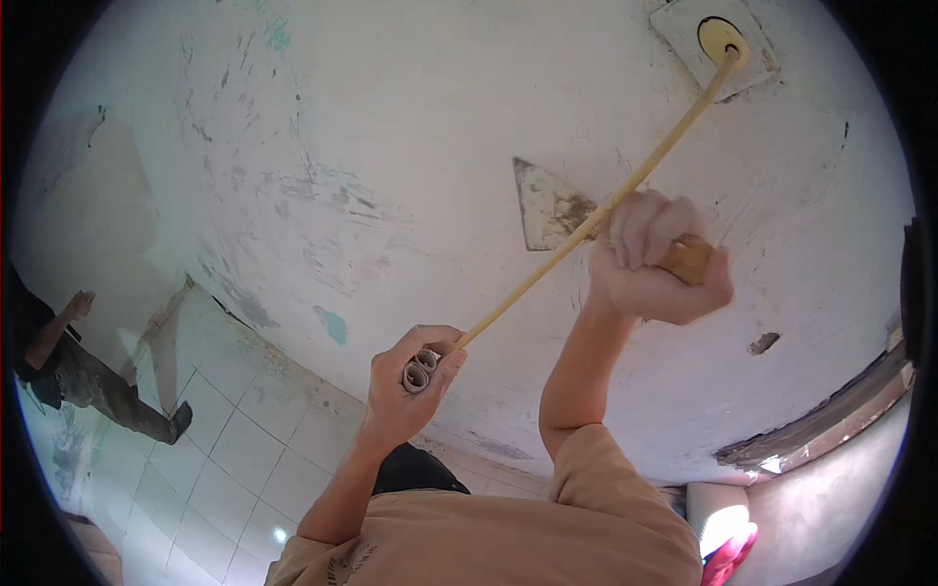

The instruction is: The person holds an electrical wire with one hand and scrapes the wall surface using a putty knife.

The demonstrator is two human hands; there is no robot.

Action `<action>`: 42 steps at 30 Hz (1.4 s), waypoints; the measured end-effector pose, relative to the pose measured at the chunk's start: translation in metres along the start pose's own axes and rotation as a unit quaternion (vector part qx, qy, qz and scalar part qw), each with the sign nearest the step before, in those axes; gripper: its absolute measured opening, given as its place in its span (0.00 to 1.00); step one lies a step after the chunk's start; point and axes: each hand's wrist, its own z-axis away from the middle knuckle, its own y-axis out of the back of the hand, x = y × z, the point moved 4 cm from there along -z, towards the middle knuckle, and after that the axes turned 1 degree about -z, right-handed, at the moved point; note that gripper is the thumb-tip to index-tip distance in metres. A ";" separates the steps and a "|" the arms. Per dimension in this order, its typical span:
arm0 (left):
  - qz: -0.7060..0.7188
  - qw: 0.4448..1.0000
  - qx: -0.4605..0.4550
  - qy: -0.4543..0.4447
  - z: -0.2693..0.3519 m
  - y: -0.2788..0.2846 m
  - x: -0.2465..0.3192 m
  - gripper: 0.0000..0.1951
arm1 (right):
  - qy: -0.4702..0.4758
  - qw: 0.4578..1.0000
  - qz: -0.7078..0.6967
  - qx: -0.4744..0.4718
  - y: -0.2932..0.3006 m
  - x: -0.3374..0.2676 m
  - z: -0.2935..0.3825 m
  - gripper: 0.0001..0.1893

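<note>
My left hand (414,381) is closed around a rolled-up grey-white sheet (418,373), its curled ends showing in the fist, and pinches the lower end of a long yellowish tube (538,282). This tube runs up to a round yellow fitting (721,42) set in the wall. In my right hand (656,260) is the wooden handle (687,258) of a pointed trowel. Its stained triangular blade (549,209) points left near the wall, partly behind the tube. The right hand is slightly blurred.
Around me is a white wall (440,110) with scrapes and green patches. Tiled floor (242,447) lies at lower left, where another person (95,377) stands. A small hole (764,343) is at right, above a damaged frame edge (828,421). A red item (731,557) is at bottom right.
</note>
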 end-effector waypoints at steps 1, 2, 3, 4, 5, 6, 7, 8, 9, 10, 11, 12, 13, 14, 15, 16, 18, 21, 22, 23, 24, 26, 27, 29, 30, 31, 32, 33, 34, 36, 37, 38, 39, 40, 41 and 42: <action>0.001 1.000 -0.001 0.001 0.001 0.000 0.001 0.06 | 0.083 0.996 -0.037 0.004 0.002 -0.007 0.002 0.23; 0.006 1.000 -0.004 -0.010 0.001 0.001 0.002 0.06 | 0.156 0.986 -0.056 0.007 0.003 -0.017 0.006 0.23; -0.014 1.000 0.006 -0.004 0.002 0.003 0.003 0.06 | 0.203 0.973 -0.106 -0.034 -0.001 -0.025 0.009 0.23; -0.028 1.000 0.009 -0.006 0.003 0.004 0.004 0.06 | 0.217 0.960 -0.168 -0.054 -0.004 -0.034 0.011 0.24; -0.045 0.999 0.013 0.002 0.003 0.005 0.003 0.06 | 0.178 0.979 -0.096 -0.035 -0.002 -0.030 0.011 0.24; -0.029 1.000 0.008 0.006 0.004 0.005 0.003 0.06 | 0.136 0.990 -0.024 -0.016 0.000 -0.025 0.009 0.24; -0.018 1.000 0.005 0.015 0.005 0.005 0.003 0.06 | 0.093 0.994 0.053 0.005 0.004 -0.020 0.008 0.25; -0.009 1.000 0.012 0.022 0.004 0.005 0.002 0.06 | 0.086 0.996 0.011 -0.004 0.006 -0.019 0.009 0.26; -0.008 1.000 0.008 0.014 0.004 0.004 0.003 0.06 | 0.130 0.990 -0.058 -0.022 0.009 -0.023 0.010 0.26; -0.009 1.000 0.012 0.008 0.003 0.004 0.003 0.06 | 0.165 0.978 -0.119 -0.034 0.011 -0.025 0.012 0.26; -0.010 1.000 0.021 -0.007 0.003 0.003 0.004 0.06 | 0.216 0.954 -0.204 -0.047 0.015 -0.027 0.013 0.26; -0.009 1.000 0.015 -0.010 0.002 0.003 0.004 0.06 | 0.177 0.975 -0.130 -0.031 0.016 -0.020 0.011 0.26; -0.008 1.000 0.007 -0.006 0.002 0.002 0.003 0.06 | 0.155 0.984 -0.085 -0.015 0.017 -0.017 0.010 0.26; -0.006 1.000 -0.004 0.001 0.003 0.000 0.003 0.06 | 0.107 0.994 -0.009 0.014 0.018 -0.012 0.008 0.26; -0.001 1.000 -0.004 0.009 0.005 0.000 0.002 0.06 | 0.119 0.992 -0.045 0.012 0.016 -0.014 0.008 0.26; 0.003 1.000 -0.003 0.009 0.004 0.000 0.002 0.06 | 0.114 0.992 -0.056 0.016 0.014 -0.015 0.006 0.26; -0.001 1.000 0.001 0.004 0.006 0.000 0.003 0.06 | 0.138 0.984 -0.102 0.046 0.009 -0.024 0.004 0.25; -0.003 1.000 0.014 -0.019 0.009 0.000 0.006 0.06 | 0.167 0.968 -0.167 0.088 0.000 -0.031 0.001 0.24; 0.005 1.000 0.009 -0.015 0.010 0.000 0.007 0.07 | 0.124 0.977 -0.140 0.099 -0.001 -0.018 -0.004 0.23; 0.013 1.000 0.000 -0.015 0.010 0.000 0.007 0.07 | 0.076 0.986 -0.098 0.110 -0.001 -0.009 -0.005 0.23; 0.003 1.000 -0.001 -0.013 0.011 0.000 0.009 0.07 | 0.036 0.994 -0.049 0.086 -0.004 -0.004 -0.006 0.22; -0.016 1.000 0.002 -0.018 0.011 0.004 0.011 0.07 | 0.165 0.976 -0.123 0.072 0.002 -0.018 0.000 0.22; -0.019 0.999 0.011 -0.029 0.012 0.007 0.013 0.07 | 0.226 0.958 -0.164 0.058 0.005 -0.026 0.006 0.22; -0.025 0.999 0.026 -0.021 0.014 0.010 0.013 0.07 | 0.193 0.968 -0.109 0.121 0.011 -0.026 0.011 0.23; -0.017 0.999 0.019 -0.020 0.015 0.010 0.014 0.07 | 0.170 0.976 -0.083 0.103 0.016 -0.020 0.009 0.23; -0.015 1.000 0.012 -0.006 0.016 0.011 0.013 0.08 | 0.132 0.987 -0.035 0.088 0.020 -0.015 0.007 0.22; -0.014 1.000 0.011 0.000 0.015 0.012 0.012 0.08 | 0.180 0.975 -0.095 0.087 0.027 -0.020 0.009 0.22; -0.014 1.000 0.005 -0.004 0.017 0.011 0.013 0.08 | 0.205 0.966 -0.130 0.093 0.034 -0.022 0.011 0.22; -0.018 1.000 0.008 -0.016 0.016 0.011 0.014 0.08 | 0.247 0.941 -0.201 0.116 0.041 -0.022 0.012 0.22; -0.025 0.999 0.015 -0.028 0.017 0.011 0.017 0.08 | 0.297 0.931 -0.033 0.210 0.046 -0.020 0.015 0.23; -0.025 0.999 0.014 -0.027 0.017 0.010 0.018 0.08 | 0.286 0.932 -0.021 0.223 0.045 -0.015 0.014 0.23; -0.023 0.999 0.011 -0.020 0.018 0.009 0.019 0.08 | 0.229 0.954 -0.022 0.191 0.041 -0.008 0.012 0.22; -0.025 0.999 0.006 -0.024 0.018 0.007 0.021 0.08 | 0.210 0.959 -0.075 0.177 0.040 -0.001 0.011 0.22; -0.030 0.999 0.004 -0.025 0.018 0.008 0.022 0.08 | 0.201 0.950 -0.053 0.234 0.043 0.002 0.016 0.22; -0.036 0.999 0.003 -0.030 0.017 0.010 0.024 0.08 | 0.205 0.949 -0.031 0.236 0.042 0.004 0.017 0.22; -0.034 0.999 0.011 -0.036 0.017 0.013 0.025 0.08 | 0.263 0.928 -0.069 0.254 0.043 0.002 0.023 0.22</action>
